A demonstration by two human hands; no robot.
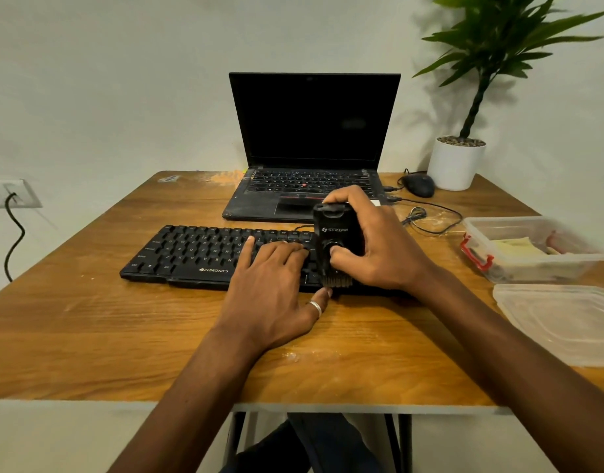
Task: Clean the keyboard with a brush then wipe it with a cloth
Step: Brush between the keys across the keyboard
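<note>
Right hand (375,247) grips brush (336,240) upright, bristles at keyboard (191,254) near edge (right part); keyboard runs left-right, rest lies leftward; left hand (276,288) flat on it, fingers straight

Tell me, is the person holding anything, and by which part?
The right hand grips the black brush around its upright body, bristles down. The left hand rests flat on the keyboard, holding nothing.
</note>
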